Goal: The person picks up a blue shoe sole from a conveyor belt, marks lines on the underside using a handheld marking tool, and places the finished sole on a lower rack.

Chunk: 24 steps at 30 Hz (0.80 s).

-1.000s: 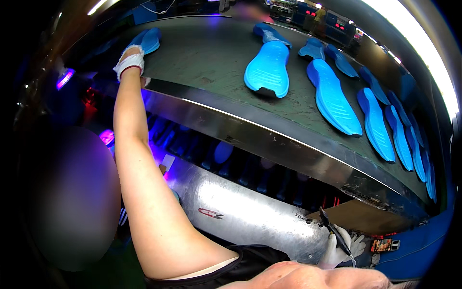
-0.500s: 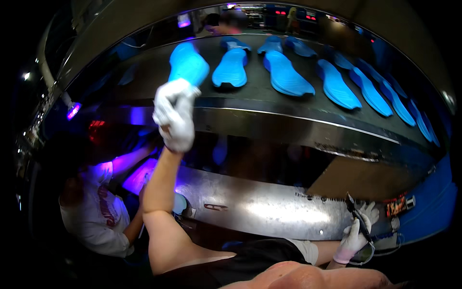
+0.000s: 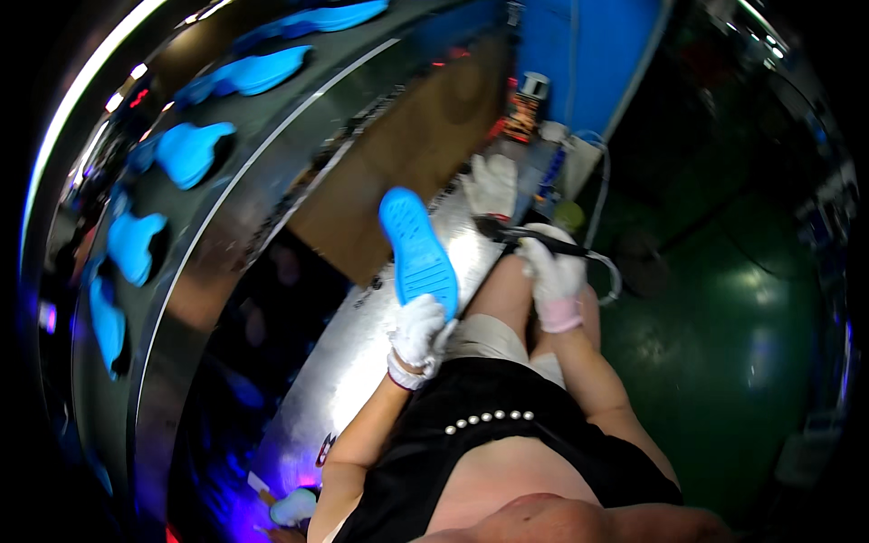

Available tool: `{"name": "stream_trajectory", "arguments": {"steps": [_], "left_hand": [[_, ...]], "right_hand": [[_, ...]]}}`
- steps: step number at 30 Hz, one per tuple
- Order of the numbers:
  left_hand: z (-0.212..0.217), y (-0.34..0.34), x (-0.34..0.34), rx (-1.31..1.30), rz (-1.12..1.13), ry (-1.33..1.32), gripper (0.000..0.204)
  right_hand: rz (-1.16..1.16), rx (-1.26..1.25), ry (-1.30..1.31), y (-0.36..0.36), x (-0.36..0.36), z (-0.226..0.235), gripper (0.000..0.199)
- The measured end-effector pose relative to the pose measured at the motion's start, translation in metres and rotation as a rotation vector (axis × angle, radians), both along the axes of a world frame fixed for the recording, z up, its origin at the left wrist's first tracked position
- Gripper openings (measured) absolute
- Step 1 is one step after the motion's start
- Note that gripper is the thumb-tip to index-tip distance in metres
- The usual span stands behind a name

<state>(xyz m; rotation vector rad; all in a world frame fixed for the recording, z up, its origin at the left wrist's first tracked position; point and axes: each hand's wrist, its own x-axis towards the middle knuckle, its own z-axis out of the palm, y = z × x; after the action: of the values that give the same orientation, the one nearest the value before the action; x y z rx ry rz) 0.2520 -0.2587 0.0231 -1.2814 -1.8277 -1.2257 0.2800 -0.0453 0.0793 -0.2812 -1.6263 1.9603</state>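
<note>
My left hand (image 3: pixel 418 335), in a white glove, is closed around one end of a bright blue shoe sole (image 3: pixel 420 253). The sole points away from me above the metal bench, with grooves and small dimples showing on its face. In my right hand (image 3: pixel 554 271), also gloved, is a black pen-shaped tool (image 3: pixel 534 237) with a pale cord. Its dark tip points left, toward the sole but apart from it. A loose white glove (image 3: pixel 493 185) lies just beyond the tool.
A dark conveyor belt (image 3: pixel 186 213) carrying several blue soles (image 3: pixel 188 154) curves along the left. Brown cardboard (image 3: pixel 362 172) stands behind the metal bench (image 3: pixel 339 371). A can (image 3: pixel 525 107) is at the far end. Small snips (image 3: pixel 324 450) and another sole (image 3: pixel 293 508) lie lower left.
My left hand has come from the belt to in front of me with the blue sole. The view has turned right. My right hand still holds the pen-shaped tool.
</note>
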Motion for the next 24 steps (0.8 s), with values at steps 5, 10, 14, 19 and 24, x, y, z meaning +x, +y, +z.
{"name": "stream_trajectory", "arguments": {"steps": [5, 10, 14, 19, 24], "left_hand": [[-0.056, -0.007, 0.014, -0.121, 0.155, -0.390, 0.033], [-0.077, -0.022, -0.016, 0.766, -0.397, -1.629, 0.064], [-0.064, -0.012, -0.036, 0.937, -0.797, -1.969, 0.080], [-0.060, 0.009, -0.033, 1.248, -0.824, -2.162, 0.085], [-0.059, 0.027, -0.027, 1.146, -0.908, -2.042, 0.079]], "right_hand": [[-0.003, -0.055, -0.136, -0.009, -0.006, -0.010, 0.021], [0.010, -0.110, -0.202, -0.015, -0.015, -0.024, 0.020], [0.048, -0.109, -0.245, -0.017, -0.019, -0.039, 0.019], [0.085, 0.014, -0.300, -0.022, -0.018, -0.058, 0.014], [0.035, 0.628, -0.381, -0.022, -0.047, -0.063, 0.015]]}}
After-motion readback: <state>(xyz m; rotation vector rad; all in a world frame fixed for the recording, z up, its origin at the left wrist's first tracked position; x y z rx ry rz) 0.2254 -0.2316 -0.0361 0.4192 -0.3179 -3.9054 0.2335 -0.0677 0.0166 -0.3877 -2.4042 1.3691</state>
